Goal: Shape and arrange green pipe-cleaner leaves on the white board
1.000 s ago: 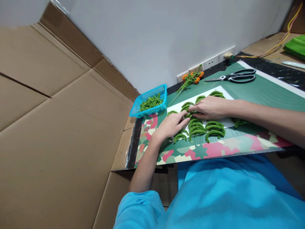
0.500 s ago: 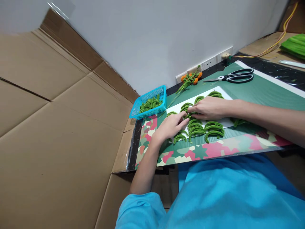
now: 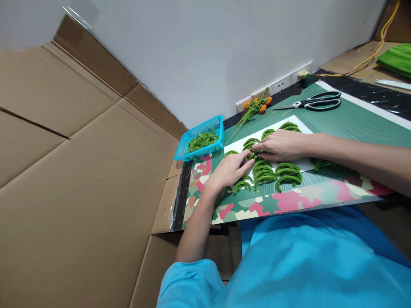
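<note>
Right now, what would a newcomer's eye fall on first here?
Probably the bright blue basket of green pieces, left of the white sheet. Next, the curved green strips on and beside that sheet, where the left hand and right hand are close together. Beyond it, orange flowers and black-handled scissors also stand out.

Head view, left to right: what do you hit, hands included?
Cardboard panel → blue basket → left hand → right hand → green bundle. Skipped: orange flowers and scissors, which overlap the hands' span.
</note>
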The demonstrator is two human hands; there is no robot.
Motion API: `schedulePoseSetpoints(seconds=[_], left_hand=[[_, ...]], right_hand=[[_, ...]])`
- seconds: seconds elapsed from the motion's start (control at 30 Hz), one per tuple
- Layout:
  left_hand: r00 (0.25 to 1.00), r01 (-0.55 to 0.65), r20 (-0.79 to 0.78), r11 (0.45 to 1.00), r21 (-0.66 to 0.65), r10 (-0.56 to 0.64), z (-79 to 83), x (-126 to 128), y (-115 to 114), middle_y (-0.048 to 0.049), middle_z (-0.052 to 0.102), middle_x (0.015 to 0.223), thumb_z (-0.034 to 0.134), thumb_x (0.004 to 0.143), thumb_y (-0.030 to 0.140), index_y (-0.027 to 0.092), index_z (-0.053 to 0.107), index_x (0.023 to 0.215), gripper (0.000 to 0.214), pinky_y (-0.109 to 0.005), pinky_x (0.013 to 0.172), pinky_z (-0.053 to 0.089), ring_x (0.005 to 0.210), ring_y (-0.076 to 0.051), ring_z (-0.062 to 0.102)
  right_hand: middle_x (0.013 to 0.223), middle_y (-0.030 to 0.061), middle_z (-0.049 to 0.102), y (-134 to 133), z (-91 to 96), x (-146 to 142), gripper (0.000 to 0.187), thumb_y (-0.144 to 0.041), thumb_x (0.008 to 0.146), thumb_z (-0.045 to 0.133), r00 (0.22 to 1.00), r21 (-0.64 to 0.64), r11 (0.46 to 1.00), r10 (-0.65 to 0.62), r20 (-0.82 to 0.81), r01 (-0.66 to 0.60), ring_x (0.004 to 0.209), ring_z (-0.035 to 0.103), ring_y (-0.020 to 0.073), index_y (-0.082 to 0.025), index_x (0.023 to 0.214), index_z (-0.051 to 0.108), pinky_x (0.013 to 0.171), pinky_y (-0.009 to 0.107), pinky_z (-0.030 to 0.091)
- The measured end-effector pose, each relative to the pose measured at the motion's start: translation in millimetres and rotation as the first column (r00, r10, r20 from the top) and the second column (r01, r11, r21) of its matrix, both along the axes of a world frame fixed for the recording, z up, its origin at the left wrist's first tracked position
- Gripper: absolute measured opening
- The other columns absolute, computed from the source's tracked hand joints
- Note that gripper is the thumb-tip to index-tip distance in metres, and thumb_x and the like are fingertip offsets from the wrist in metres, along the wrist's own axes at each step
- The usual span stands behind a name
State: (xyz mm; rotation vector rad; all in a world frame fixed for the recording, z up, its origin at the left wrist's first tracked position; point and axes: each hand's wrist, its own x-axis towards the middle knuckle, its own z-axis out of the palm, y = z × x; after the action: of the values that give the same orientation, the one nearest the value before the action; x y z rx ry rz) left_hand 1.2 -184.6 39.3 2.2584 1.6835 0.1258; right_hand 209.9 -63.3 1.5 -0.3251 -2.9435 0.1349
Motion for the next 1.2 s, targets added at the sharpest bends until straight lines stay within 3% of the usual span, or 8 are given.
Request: schedulePoseSetpoints(seconds=[0.73,1.2], left_hand=[[1.000,0.002,0.002,1.000,0.026,-0.002,-0.4,-1.9,-0.8,-0.0031,0.070,0.085,0.045,0.108,0.047,0.022,0.064,0.109,0.031,-0.030,0.068,0.038,0.074,-0.021,0.060],[1.000,0.011,0.017,0.999,0.034,-0.011,-0.8,-2.0,-1.1,-0.0023,0.068,0.083,0.046,0.109,0.044,0.022,0.061,0.100,0.029,-0.029,0.065,0.036,0.072,-0.019,0.059]], right_hand=[[0.085,0.0098,0.074,-0.4,-0.4,0.7,0.027,-0.033,0.107,0.047,1.000,0.002,1.000,-0.001,-0.010,0.001,0.062,0.058,0.0190,-0.017,0.116,0.067,0.061,0.031,0.023],[0.087,0.0090,0.072,-2.1,1.6,0.0,0.028,-0.036,0.108,0.045,1.000,-0.005,1.000,-0.019,0.025,0.019,0.070,0.062,0.0210,-0.018,0.115,0.065,0.061,0.031,0.023]])
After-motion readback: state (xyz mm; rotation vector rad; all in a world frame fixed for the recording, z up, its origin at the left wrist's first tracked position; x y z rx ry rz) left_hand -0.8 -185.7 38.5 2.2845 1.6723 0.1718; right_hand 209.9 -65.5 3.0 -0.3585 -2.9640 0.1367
